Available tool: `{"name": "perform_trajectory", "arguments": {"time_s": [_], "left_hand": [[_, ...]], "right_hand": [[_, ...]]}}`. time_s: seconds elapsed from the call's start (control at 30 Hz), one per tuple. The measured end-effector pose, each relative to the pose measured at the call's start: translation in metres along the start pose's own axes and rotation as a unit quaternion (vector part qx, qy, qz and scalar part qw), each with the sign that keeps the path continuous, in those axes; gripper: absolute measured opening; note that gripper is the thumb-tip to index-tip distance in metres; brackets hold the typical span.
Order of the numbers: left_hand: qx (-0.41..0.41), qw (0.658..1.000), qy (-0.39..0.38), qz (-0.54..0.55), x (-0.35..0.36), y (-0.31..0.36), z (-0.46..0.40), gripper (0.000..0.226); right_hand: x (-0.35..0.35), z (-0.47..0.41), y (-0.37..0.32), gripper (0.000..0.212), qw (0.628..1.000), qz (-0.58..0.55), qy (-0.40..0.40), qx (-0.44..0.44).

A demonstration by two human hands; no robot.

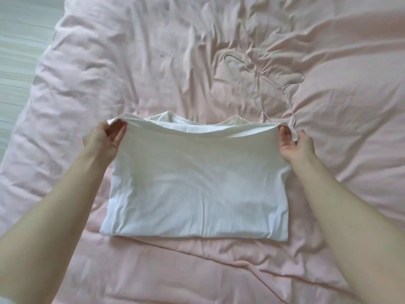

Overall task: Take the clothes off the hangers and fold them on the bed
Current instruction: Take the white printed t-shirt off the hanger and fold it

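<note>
A white T-shirt [197, 183] lies on the pink bed [153, 62], doubled over with its fold line nearest me. Its upper layer is lifted at the far edge, and the collar shows underneath. My left hand [107, 139] pinches the left corner of that lifted edge. My right hand [294, 145] pinches the right corner. A thin wire hanger [263, 82] lies bare on the bed beyond the shirt, its lower end reaching down to my right hand.
The pink duvet is crumpled, with deep creases at the far middle and right. The bed's left edge runs diagonally at the upper left, with pale floor [17, 51] beyond it.
</note>
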State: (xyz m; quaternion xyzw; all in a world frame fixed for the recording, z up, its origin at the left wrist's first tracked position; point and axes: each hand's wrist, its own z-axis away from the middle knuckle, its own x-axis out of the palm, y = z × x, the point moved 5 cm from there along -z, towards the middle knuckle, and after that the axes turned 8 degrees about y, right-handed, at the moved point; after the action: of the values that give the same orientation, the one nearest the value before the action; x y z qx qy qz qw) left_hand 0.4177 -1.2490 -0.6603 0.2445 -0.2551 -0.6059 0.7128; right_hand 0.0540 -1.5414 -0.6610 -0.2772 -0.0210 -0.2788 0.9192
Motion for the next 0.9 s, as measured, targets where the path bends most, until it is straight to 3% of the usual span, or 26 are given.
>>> {"name": "perform_trajectory", "arguments": {"time_s": [0.1,0.17,0.33,0.43,0.53,0.6,0.67,0.73,0.8,0.9], "left_hand": [[0.034,0.992,-0.018,-0.122,0.008,-0.009,-0.013,0.015],[0.096,0.969,-0.031,-0.227,0.006,-0.016,-0.017,0.024],[0.289,0.842,-0.053,-0.453,-0.008,-0.04,-0.002,0.039],[0.328,0.787,-0.057,-0.519,-0.026,-0.056,0.016,0.039],[0.36,0.741,-0.038,-0.566,-0.058,-0.066,0.029,0.035],[0.354,0.724,0.019,-0.592,-0.087,-0.07,0.036,0.032],[0.305,0.724,0.096,-0.612,-0.119,-0.075,0.042,0.041],[0.26,0.74,0.132,-0.606,-0.148,-0.078,0.05,0.047],[0.245,0.752,0.118,-0.6,-0.173,-0.083,0.051,0.042],[0.244,0.743,0.098,-0.616,-0.196,-0.087,0.051,0.042]], "right_hand": [[0.006,-0.009,0.011,0.035,0.998,0.065,-0.015,0.005],[0.006,-0.007,0.024,0.041,0.989,0.143,-0.029,0.0],[-0.002,0.006,0.067,0.019,0.933,0.347,-0.032,-0.091],[-0.019,0.021,0.101,0.021,0.834,0.505,-0.074,-0.208],[-0.041,0.045,0.135,0.034,0.688,0.641,-0.123,-0.318],[-0.055,0.06,0.155,0.038,0.605,0.696,-0.154,-0.354],[-0.068,0.071,0.171,0.04,0.547,0.735,-0.176,-0.36],[-0.083,0.081,0.182,0.043,0.511,0.762,-0.186,-0.353],[-0.098,0.09,0.188,0.044,0.492,0.778,-0.187,-0.342],[-0.115,0.097,0.193,0.046,0.478,0.794,-0.191,-0.323]]}}
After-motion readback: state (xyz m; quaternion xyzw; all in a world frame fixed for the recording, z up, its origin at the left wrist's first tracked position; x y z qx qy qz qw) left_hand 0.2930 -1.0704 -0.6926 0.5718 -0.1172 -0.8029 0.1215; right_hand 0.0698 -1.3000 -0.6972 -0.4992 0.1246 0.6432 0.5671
